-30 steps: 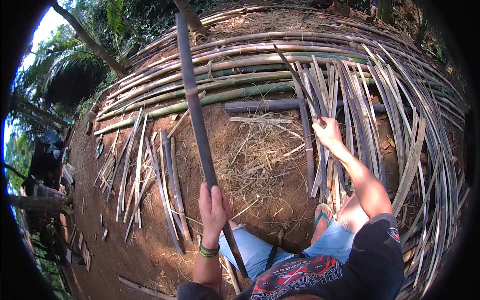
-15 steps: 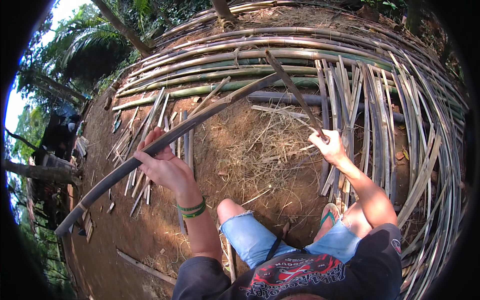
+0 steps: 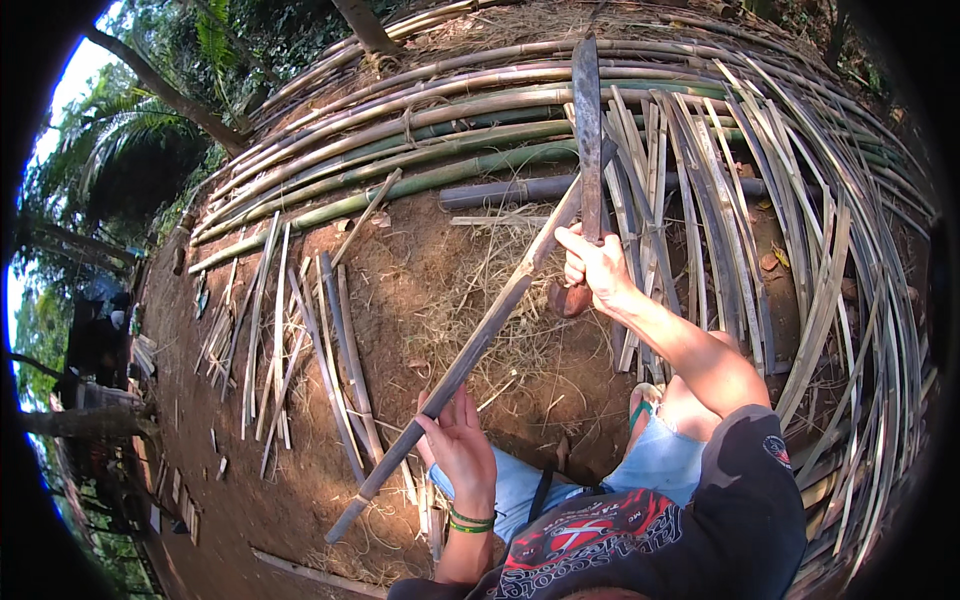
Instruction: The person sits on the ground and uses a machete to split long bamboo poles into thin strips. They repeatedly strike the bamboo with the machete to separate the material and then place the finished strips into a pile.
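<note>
Holding the bamboo strip mid-frame by its lower part is the left hand; the right hand grips the machete, upper centre; blade work seems underway, calling next for steadiness.

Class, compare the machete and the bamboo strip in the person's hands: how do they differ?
The bamboo strip looks longer than the machete. The machete points nearly straight up the picture; the bamboo strip slants up rightward. The right hand grips the machete; the left hand holds the bamboo strip. Both are long and narrow.
</note>
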`<action>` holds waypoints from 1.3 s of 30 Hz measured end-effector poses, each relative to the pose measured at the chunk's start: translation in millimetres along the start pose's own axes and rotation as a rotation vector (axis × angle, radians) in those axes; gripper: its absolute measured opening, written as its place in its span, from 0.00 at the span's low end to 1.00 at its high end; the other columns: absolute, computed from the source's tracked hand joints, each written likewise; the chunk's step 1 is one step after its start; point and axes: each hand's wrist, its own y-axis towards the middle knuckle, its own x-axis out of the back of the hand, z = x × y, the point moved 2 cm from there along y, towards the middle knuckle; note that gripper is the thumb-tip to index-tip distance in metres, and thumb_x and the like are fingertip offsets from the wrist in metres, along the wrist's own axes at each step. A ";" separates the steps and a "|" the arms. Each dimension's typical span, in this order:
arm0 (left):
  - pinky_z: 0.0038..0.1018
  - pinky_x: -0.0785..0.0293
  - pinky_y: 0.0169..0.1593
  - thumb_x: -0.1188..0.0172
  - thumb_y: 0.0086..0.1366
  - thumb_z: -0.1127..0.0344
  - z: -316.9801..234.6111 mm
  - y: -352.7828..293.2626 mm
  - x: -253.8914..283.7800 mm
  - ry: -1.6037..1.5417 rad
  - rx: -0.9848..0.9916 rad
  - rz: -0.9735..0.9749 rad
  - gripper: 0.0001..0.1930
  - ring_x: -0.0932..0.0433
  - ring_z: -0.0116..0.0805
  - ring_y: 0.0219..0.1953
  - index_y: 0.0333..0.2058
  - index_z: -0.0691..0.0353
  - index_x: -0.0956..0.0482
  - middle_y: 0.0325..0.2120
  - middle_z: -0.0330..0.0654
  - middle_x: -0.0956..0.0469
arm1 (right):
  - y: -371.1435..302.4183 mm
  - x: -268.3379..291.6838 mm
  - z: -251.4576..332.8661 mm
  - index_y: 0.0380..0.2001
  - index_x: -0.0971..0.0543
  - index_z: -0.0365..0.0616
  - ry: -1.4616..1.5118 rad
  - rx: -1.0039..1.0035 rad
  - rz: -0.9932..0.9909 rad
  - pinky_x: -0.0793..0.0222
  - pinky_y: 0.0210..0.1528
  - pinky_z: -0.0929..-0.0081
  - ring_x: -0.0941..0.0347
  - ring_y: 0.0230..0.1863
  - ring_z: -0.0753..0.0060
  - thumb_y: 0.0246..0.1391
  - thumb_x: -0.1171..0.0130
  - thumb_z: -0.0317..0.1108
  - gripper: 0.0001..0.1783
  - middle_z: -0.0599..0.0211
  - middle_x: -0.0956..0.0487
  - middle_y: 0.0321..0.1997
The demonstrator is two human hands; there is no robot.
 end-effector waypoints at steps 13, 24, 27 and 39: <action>0.25 0.26 0.50 0.40 0.67 0.67 27.0 -5.1 87.5 1.268 -0.219 0.451 0.19 0.20 0.32 0.46 0.52 0.72 0.28 0.40 0.49 0.19 | 2.6 12.9 -3.6 0.25 0.29 0.48 -0.130 -0.056 0.008 0.46 0.18 0.82 0.44 0.14 0.89 0.58 0.36 0.34 0.12 0.84 0.37 0.15; 0.18 0.44 0.24 0.43 0.69 0.67 13.1 2.7 86.0 1.237 -0.082 0.337 0.10 0.38 0.17 0.22 0.29 0.65 0.26 0.19 0.29 0.32 | 18.7 59.6 16.5 0.19 0.31 0.46 -0.353 -0.460 0.175 0.50 0.13 0.81 0.44 0.11 0.88 0.57 0.35 0.39 0.18 0.81 0.38 0.11; 0.23 0.43 0.24 0.37 0.64 0.67 1.4 20.1 55.0 1.247 -0.177 0.248 0.12 0.38 0.20 0.22 0.25 0.67 0.26 0.17 0.35 0.34 | -14.2 56.5 -7.7 0.18 0.33 0.47 -0.464 -0.734 0.302 0.50 0.13 0.81 0.44 0.11 0.87 0.57 0.35 0.34 0.19 0.80 0.38 0.12; 0.34 0.39 0.25 0.33 0.58 0.66 -14.4 27.8 53.0 1.500 -0.344 0.326 0.17 0.33 0.43 0.19 0.19 0.67 0.30 0.16 0.48 0.35 | -1.5 79.5 -3.5 0.16 0.36 0.52 -0.354 -0.925 0.410 0.55 0.15 0.80 0.51 0.11 0.86 0.60 0.40 0.35 0.21 0.83 0.44 0.11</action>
